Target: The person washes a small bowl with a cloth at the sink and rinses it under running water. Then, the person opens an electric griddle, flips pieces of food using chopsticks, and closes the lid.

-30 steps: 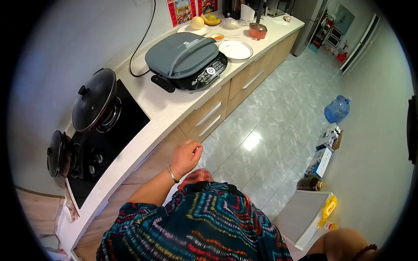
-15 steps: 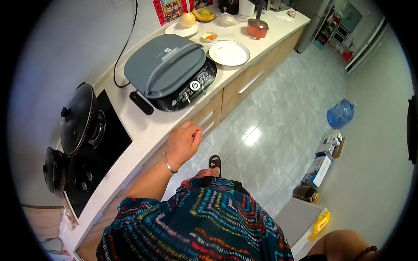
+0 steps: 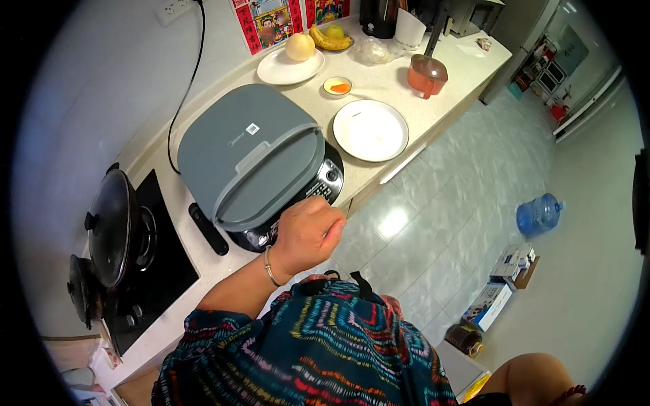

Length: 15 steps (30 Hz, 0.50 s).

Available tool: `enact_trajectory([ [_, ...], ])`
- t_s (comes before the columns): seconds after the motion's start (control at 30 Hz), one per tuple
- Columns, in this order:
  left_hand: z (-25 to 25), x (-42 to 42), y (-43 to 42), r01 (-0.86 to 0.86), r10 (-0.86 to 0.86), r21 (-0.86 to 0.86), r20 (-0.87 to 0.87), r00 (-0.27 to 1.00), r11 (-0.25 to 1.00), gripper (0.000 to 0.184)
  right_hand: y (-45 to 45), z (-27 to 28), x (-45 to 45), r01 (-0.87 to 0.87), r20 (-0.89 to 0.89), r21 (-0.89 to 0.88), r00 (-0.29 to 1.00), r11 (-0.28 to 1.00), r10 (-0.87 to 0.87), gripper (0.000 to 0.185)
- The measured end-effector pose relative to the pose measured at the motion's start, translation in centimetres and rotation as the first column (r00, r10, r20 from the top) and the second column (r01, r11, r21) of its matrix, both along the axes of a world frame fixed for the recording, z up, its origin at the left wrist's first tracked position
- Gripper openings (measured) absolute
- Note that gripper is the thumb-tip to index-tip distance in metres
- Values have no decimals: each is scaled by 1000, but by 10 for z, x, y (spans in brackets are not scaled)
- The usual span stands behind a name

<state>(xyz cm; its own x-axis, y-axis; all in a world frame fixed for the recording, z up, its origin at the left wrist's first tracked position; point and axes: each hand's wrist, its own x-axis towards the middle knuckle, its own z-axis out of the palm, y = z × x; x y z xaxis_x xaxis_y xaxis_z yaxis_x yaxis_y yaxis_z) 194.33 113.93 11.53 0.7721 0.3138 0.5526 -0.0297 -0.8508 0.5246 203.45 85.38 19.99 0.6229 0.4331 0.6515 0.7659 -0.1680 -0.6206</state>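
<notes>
My left hand point(image 3: 309, 233), with a bangle on its wrist, is closed in a loose fist over the front edge of the grey lidded electric cooker point(image 3: 254, 155). Nothing shows in its fingers, though their inner side is hidden. Of my right arm only the upper forearm and a red beaded bracelet show at the bottom right; the hand is out of frame. A white plate point(image 3: 370, 130) lies right of the cooker. Behind are a small bowl point(image 3: 337, 86) with orange pieces and a plate point(image 3: 291, 70) bearing a round pale fruit point(image 3: 300, 47).
A black stove point(image 3: 159, 271) with a large lidded pan point(image 3: 112, 227) and a smaller pot point(image 3: 81, 291) is at left. A reddish pot point(image 3: 427, 76) stands farther along the counter. Along the right wall are a blue water jug point(image 3: 539, 214), boxes point(image 3: 487, 304) and an oil bottle point(image 3: 464, 339).
The view has moved forward along the counter, so the cooker and plates appear nearer. My left hand, still closed, now overlaps the cooker's front edge.
</notes>
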Motion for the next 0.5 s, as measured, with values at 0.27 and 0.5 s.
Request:
enact_trajectory([
  [0.27,5,82,4,-53,51,32,59,997,998,5,2,9,103,-35,80,42,996,998,32,28],
  [0.5,3,179,-8,-248,242,91,73,967,964,6,-28,26,241,-120,184,86,978,989,103,29],
])
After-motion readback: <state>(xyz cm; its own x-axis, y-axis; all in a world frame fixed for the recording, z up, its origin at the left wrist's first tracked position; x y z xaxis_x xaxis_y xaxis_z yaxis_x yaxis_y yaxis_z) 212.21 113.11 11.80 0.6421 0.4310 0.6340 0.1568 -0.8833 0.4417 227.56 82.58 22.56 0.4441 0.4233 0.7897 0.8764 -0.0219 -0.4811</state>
